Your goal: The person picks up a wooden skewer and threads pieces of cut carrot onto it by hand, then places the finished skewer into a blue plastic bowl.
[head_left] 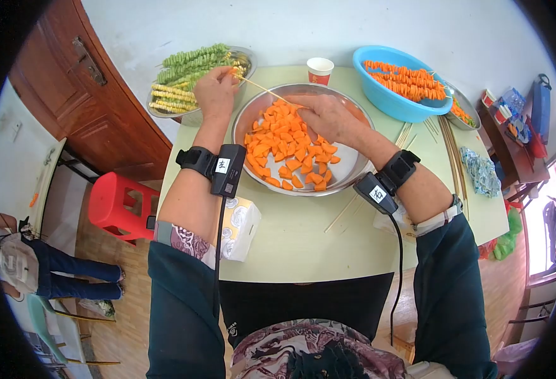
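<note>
A thin wooden skewer (pixel 262 88) slants over the back rim of a steel basin (pixel 348 165). My right hand (pixel 333 118) is closed on its lower end, above the basin. My left hand (pixel 214 95) pinches a small orange carrot piece (pixel 234 72) at the skewer's upper end. Cut carrot pieces (pixel 285 140) lie heaped in the basin, mostly toward its left and middle. Behind my left hand, a steel bowl (pixel 251 58) holds skewers of green slices (pixel 192 55) and yellow slices (pixel 175 99).
A blue tub (pixel 391 108) holding carrot skewers (pixel 404 81) stands at the back right. Near the wall is a paper cup (pixel 319 71). Loose skewers (pixel 450 151) lie right of the basin. A tissue pack (pixel 241 228) sits by my left forearm; a red stool (pixel 116 207) stands left.
</note>
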### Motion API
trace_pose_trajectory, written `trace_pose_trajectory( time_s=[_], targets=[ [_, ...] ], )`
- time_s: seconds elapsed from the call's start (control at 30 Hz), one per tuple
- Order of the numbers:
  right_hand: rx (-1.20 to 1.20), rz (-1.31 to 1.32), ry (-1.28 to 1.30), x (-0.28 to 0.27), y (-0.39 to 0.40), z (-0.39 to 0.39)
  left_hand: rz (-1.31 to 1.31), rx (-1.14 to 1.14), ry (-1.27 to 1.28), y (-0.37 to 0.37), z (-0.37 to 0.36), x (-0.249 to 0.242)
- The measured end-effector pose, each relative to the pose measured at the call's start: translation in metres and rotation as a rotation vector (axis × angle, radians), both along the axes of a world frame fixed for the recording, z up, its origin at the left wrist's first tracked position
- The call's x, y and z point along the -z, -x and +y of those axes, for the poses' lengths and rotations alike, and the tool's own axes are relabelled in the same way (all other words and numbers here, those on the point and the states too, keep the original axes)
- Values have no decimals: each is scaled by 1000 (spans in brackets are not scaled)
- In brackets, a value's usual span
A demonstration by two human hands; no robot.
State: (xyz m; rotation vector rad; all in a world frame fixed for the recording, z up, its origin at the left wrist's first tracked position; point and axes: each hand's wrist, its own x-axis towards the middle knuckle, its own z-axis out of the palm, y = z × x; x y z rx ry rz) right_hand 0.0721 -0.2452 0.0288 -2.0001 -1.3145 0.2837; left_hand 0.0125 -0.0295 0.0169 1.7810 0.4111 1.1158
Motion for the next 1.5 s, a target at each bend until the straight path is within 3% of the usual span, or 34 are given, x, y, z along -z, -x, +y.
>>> trace_pose_trajectory(
  time_s=[0.57,0.77,0.87,1.07,1.13,1.23,1.33,1.37,1.43,1.47,1.5],
  targets=[
    [-20,-51,-24,6,-4,1,7,105,23,-8,9,5],
    [-45,61,-33,-3,-3,-2,11,91,-14,-4,5,2],
    [14,256,39,-13,2,-5,44,67,-26,-5,3,1],
    [25,-13,2,3,-3,0,70,60,-99,-5,5,3],
    [125,-532,-27,6,-2,2,37,50,-113,-5,2,1],
    [187,-644,189,-8,7,-5,2,53,-118,-5,1,1],
    [163,-726,119,-3,3,-6,-5,77,-81,-8,4,3],
    [164,-726,119,1,-1,-3,-10,88,-50,-9,6,5],
    [62,-357,-23,5,-3,3,-7,94,-37,-6,0,1],
    [62,-356,-21,5,-5,0,-4,98,-25,-5,-2,0],
    [53,-57,32,-10,2,-4,-3,98,-22,-5,-1,1]
  ],
)
